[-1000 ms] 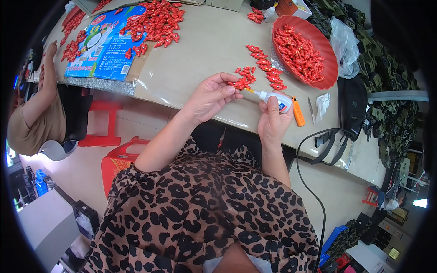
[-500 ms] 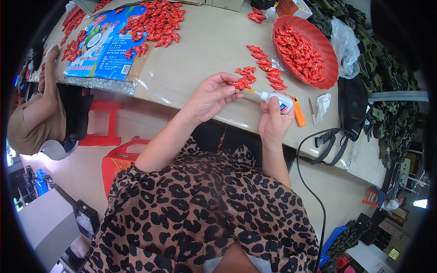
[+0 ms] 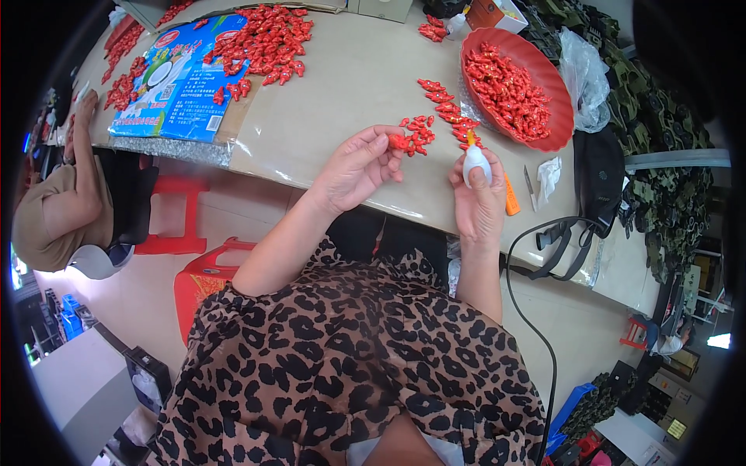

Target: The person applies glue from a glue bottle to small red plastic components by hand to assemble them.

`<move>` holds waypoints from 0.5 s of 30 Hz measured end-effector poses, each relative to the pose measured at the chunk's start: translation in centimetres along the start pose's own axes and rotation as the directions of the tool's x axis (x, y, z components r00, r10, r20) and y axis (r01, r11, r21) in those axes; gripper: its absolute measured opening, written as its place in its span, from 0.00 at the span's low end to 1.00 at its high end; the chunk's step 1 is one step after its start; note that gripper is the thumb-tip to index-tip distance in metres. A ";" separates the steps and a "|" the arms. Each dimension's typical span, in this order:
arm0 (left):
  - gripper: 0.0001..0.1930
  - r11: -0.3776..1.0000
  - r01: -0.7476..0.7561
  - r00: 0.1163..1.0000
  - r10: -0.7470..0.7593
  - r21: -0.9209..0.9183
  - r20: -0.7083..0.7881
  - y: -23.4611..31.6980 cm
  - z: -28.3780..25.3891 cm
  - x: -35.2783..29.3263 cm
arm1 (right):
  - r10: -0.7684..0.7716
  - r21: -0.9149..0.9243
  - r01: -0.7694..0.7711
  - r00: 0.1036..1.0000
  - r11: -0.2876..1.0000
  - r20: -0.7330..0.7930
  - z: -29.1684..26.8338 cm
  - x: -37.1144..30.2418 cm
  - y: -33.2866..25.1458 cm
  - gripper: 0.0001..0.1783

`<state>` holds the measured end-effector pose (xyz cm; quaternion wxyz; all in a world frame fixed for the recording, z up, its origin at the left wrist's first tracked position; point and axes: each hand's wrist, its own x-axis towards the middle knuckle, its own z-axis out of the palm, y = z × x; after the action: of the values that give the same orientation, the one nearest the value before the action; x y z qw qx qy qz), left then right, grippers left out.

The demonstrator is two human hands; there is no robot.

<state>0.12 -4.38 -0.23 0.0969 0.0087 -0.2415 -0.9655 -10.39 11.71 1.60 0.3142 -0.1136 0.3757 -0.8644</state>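
Observation:
My left hand pinches a small glossy red piece between thumb and fingertips, just above the table's near edge. Right beside it lies a small cluster of similar red pieces. My right hand is wrapped round a white squeeze bottle, whose narrow yellow tip points up and away from me. Behind that tip, a row of red pieces runs along the table. A red scalloped bowl heaped with red pieces stands at the far right of both hands.
An orange utility knife, a thin blade and crumpled tissue lie right of my right hand. Beyond is a black bag with its strap. Red pieces cover a blue printed cardboard sheet at left. A co-worker sits far left.
The bottle has swung away from the red piece in my left hand; its tip turned from pointing left to pointing up. My left hand stays nearly in place with its piece.

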 end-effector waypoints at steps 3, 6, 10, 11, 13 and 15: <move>0.11 1.000 0.013 1.000 -0.013 -0.008 -0.028 0.0 -0.1 -0.1 | -0.012 -0.177 0.016 1.000 0.984 0.022 0.3 0.1 -0.4 0.22; 0.12 1.000 0.010 0.998 -0.010 0.003 -0.070 0.0 0.1 -0.3 | -0.011 -0.272 0.024 0.999 0.962 0.051 -0.1 0.3 -0.6 0.22; 0.12 0.999 0.005 0.998 -0.007 -0.034 -0.056 0.0 -0.1 -0.3 | 0.027 -0.363 0.035 0.986 0.931 0.163 -0.4 0.9 -1.0 0.21; 0.13 0.999 0.000 0.999 -0.002 -0.045 -0.046 0.0 -0.1 -0.2 | 0.026 -0.366 0.036 0.987 0.930 0.161 0.1 1.0 -1.1 0.21; 0.13 0.998 -0.004 0.999 0.002 -0.060 -0.034 -0.1 -0.1 -0.2 | -0.009 -0.597 0.047 0.998 0.801 0.067 1.5 1.1 -1.2 0.16; 0.12 0.998 -0.020 0.999 0.018 -0.059 -0.041 0.1 0.0 -0.3 | -0.011 -0.636 0.057 0.997 0.770 0.075 0.9 1.7 -0.4 0.16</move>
<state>0.38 -4.37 -0.18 0.1112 0.0229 -0.2106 -0.9710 -11.50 10.33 2.48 0.2539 -0.2490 0.6335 -0.6872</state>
